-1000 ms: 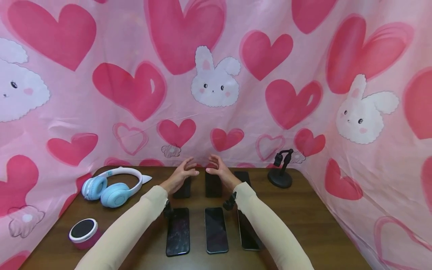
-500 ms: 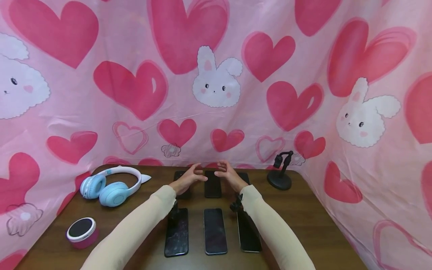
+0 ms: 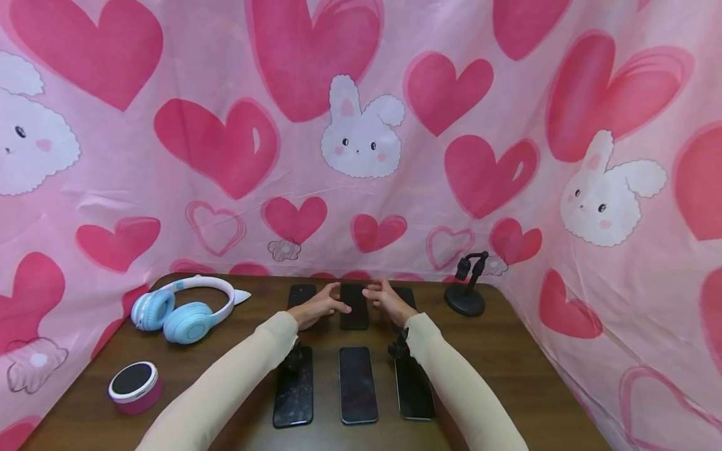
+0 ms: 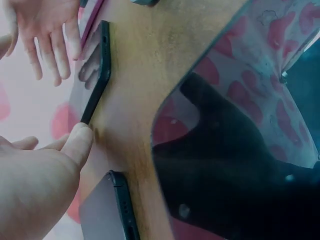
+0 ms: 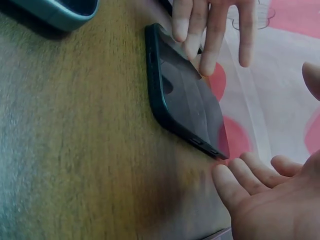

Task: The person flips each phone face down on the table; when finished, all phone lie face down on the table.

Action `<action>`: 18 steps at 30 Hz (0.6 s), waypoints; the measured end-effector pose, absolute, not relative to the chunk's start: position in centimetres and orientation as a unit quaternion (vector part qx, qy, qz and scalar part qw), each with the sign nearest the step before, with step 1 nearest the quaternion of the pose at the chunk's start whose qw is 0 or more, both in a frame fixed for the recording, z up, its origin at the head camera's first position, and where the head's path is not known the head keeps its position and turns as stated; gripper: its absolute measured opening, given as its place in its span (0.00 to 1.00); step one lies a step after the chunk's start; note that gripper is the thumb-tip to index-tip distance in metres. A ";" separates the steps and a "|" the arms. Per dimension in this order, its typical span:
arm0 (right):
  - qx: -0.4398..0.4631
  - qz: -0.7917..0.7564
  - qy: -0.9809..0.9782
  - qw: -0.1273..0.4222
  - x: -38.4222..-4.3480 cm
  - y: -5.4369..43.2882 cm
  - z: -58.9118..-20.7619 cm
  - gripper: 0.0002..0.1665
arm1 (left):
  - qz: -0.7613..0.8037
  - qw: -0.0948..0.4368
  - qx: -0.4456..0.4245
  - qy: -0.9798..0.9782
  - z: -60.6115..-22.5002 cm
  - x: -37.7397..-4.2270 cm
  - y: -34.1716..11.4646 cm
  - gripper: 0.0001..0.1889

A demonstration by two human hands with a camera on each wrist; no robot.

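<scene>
Left hand [image 3: 316,307] at nine o'clock and right hand [image 3: 393,303] at three from the far middle phone [image 3: 355,317], fingers [image 5: 232,189] loosely apart, empty.

Before me: 1 brown wood-grain table [image 3: 507,363]; behind it, 1 pink cloth [image 3: 192,50] printed with hearts [image 3: 220,150] and 3 white rabbits [image 3: 361,150].

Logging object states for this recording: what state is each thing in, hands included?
Left hand: open, gripping nothing
Right hand: open, gripping nothing
Rear middle phone: flat, dark
Rear left phone: flat, partly hidden
Rear right phone: flat, partly hidden
Front left phone: flat, screen up, dark
Front middle phone: flat, screen up, dark
Front right phone: flat, screen up, dark, partly hidden
Cat-ear headphones: lying down
Black stand: upright, arm bent
Pink cylinder: upright
</scene>
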State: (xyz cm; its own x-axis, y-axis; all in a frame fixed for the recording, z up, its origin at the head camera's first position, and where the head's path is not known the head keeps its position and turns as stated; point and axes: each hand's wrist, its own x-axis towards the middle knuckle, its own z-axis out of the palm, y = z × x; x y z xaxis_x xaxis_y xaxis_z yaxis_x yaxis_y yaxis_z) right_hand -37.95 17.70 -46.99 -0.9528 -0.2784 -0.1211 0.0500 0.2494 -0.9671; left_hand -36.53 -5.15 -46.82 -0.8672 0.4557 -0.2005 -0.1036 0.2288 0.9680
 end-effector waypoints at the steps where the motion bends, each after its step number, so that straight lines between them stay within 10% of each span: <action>1: -0.071 -0.607 0.780 0.136 -37.9 17.7 -47.0 0.44 | 0.610 0.228 0.118 0.750 -46.9 -36.6 -5.1 0.52; 18: -0.056 -0.603 0.778 0.168 -37.9 17.1 -47.4 0.48 | 0.617 0.225 0.103 0.747 -47.6 -36.7 -4.5 0.56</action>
